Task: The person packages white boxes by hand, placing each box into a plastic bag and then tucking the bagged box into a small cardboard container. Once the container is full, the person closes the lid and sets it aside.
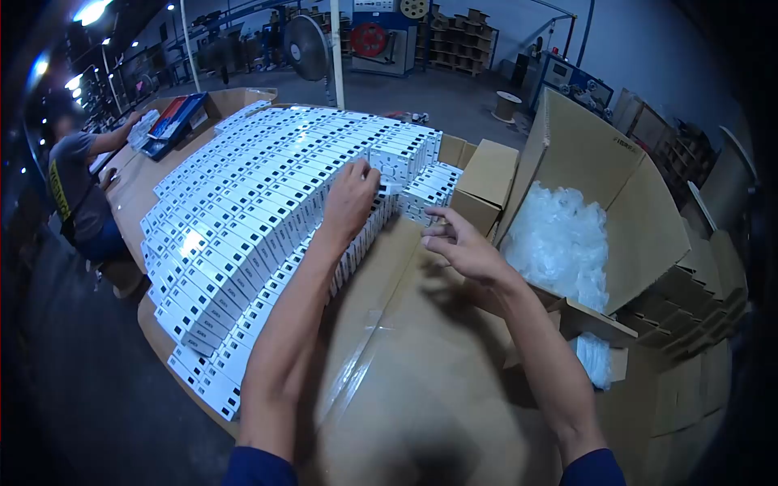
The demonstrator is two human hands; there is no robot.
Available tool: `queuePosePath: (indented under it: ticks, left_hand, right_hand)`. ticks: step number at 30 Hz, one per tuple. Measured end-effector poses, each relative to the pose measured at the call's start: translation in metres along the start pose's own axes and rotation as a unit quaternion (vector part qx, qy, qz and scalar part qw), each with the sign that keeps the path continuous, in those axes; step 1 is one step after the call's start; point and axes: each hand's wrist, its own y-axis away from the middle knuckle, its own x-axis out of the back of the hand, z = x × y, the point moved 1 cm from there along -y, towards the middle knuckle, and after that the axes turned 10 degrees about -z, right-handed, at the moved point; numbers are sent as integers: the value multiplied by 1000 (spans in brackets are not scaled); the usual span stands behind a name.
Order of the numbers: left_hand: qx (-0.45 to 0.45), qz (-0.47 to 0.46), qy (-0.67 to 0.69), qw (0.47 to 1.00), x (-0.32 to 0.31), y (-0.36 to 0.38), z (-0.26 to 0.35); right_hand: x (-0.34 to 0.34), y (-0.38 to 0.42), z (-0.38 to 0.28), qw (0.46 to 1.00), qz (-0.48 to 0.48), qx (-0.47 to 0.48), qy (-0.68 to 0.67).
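Many small white boxes with black squares [243, 202] stand packed in stepped rows on a cardboard-covered table [365, 356]. My left hand [352, 194] is at the right edge of the rows, its fingers closed on a small white box [390, 188]. To the right, my right hand [463, 243] hangs over the cardboard near the lower stack, fingers apart and curled, with nothing in it. A closed brown carton [488, 174] stands just beyond my right hand.
A large open carton [640, 219] holds clear plastic bags [559, 239] at the right, with a smaller open box of bags [594, 360] below. At the left a seated person [81, 186] works beside a blue and red box [174, 121].
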Motion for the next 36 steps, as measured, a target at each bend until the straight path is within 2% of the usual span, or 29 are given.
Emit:
queuePosePath:
  ticks: [2, 4, 7, 9, 11, 13, 14, 15, 18, 19, 20, 21, 23, 26, 29, 30, 33, 34, 36]
  left_hand:
    - [18, 38, 81, 996, 21, 14, 18]
    - [25, 72, 162, 984, 44, 31, 46]
    - [-26, 92, 175, 980, 73, 53, 85]
    - [-33, 90, 201, 975, 95, 67, 119]
    - [-45, 40, 241, 969, 117, 78, 144]
    - [-73, -15, 297, 952, 135, 81, 166]
    - [-114, -12, 290, 950, 143, 78, 173]
    - [-116, -15, 319, 941, 149, 71, 182]
    - [-87, -51, 318, 943, 146, 41, 220]
    - [-70, -70, 329, 939, 135, 27, 233]
    - [-95, -85, 315, 941, 122, 10, 245]
    - [-118, -100, 301, 941, 107, -7, 254]
    - [-178, -92, 211, 957, 60, -41, 265]
    - [-131, -144, 82, 977, -11, -75, 271]
    - [-69, -309, 107, 942, -40, -99, 263]
    - [-91, -340, 122, 928, -38, -109, 260]
    - [-36, -255, 240, 936, -30, -120, 260]
    - [-67, -187, 241, 950, -27, -124, 258]
    - [-27, -171, 303, 937, -16, -129, 263]
  right_hand:
    - [-4, 5, -9, 998, -12, -21, -65]
    - [-16, 16, -19, 983, -2, -3, -181]
    - [-25, 29, -26, 949, -25, 52, -311]
    - [-27, 40, -24, 942, -66, 95, -315]
    - [-28, 53, -10, 957, -52, 139, -251]
    - [-21, 89, -12, 964, -61, 92, -241]
    - [-21, 105, -12, 959, -28, 127, -252]
    - [-8, 124, -13, 978, -21, 149, -145]
    - [28, 173, -24, 981, 58, 128, -130]
    - [42, 187, -27, 978, 103, 126, -129]
    - [57, 202, -37, 978, 159, 120, -70]
    - [71, 207, -30, 965, 200, 141, -97]
    - [99, 222, -29, 943, 285, 145, 88]
    - [122, 232, -30, 932, 314, 111, 141]
    - [143, 223, -10, 934, 309, 105, 147]
    - [146, 222, -9, 933, 306, 82, 168]
    - [157, 211, -3, 918, 315, 95, 223]
    - [166, 200, 6, 905, 326, 91, 258]
    - [174, 187, 15, 894, 336, 93, 280]
